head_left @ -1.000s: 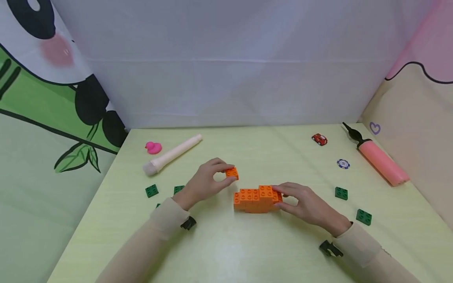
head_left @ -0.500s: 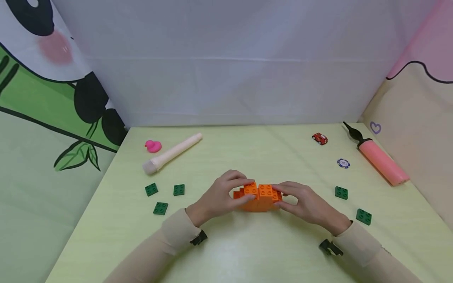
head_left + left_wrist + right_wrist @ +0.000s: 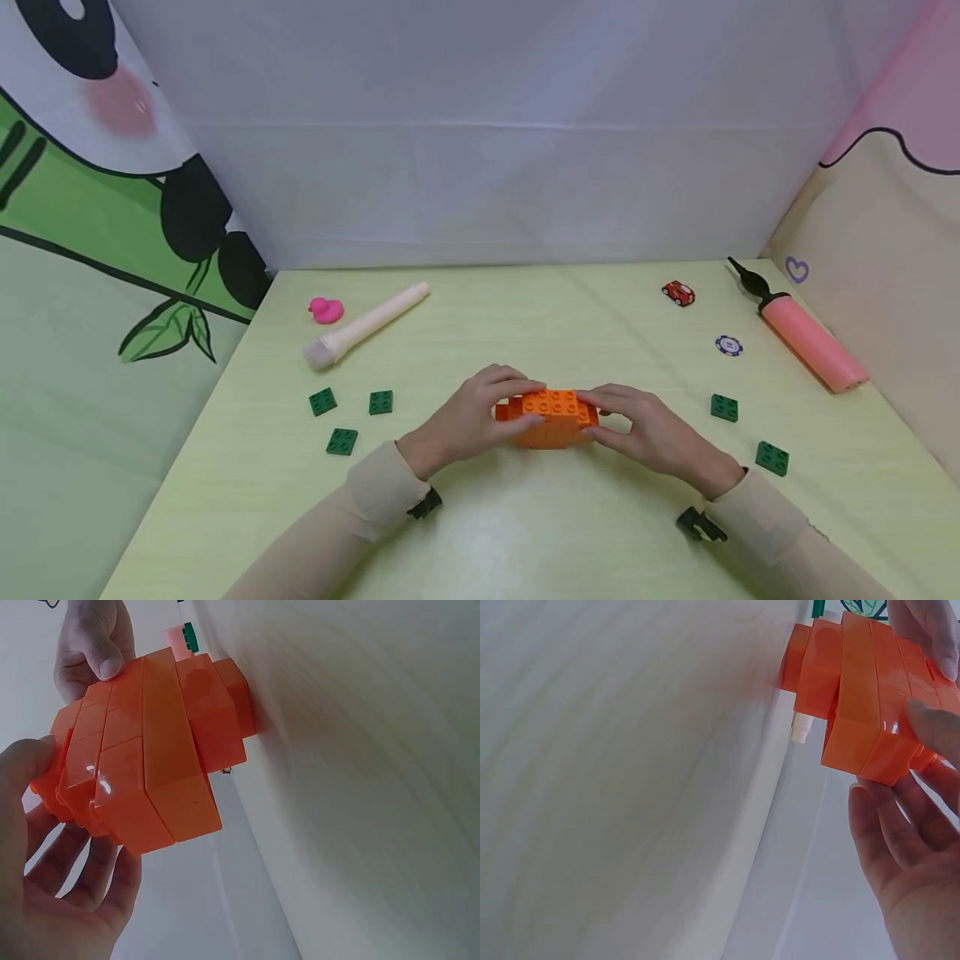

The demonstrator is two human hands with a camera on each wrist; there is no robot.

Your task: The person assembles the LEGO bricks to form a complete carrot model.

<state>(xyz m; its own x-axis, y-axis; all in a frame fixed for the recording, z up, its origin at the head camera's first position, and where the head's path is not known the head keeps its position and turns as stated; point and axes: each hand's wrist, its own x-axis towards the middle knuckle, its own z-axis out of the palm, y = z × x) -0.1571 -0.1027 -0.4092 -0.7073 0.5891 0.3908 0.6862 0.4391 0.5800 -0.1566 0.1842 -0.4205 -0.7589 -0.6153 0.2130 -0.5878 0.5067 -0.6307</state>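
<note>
An assembly of orange toy building bricks [image 3: 551, 433] stands on the table in the head view, its layers stepping inward toward the base. My left hand [image 3: 474, 417] pinches a small orange brick [image 3: 535, 403] at the top left of it, thumb in front and fingers behind. That brick sits level with the top brick beside it, with no gap visible. On the other side, my right hand [image 3: 651, 427] grips the right end of the assembly between thumb and fingers. Both wrist views show the layered orange bricks [image 3: 169, 750] from low down, with a hand at either side.
Several green bricks lie about: some on the left [image 3: 341, 442], others on the right [image 3: 772, 458]. Farther back are a pink duck [image 3: 327, 311], a pale microphone-shaped stick [image 3: 367, 326], a red toy car [image 3: 678, 293], a poker chip [image 3: 728, 346] and a pink hand pump [image 3: 813, 343].
My left hand has brought the small orange brick right and down onto the assembly, where it now sits level with its neighbour. My right hand has stayed at the right end.
</note>
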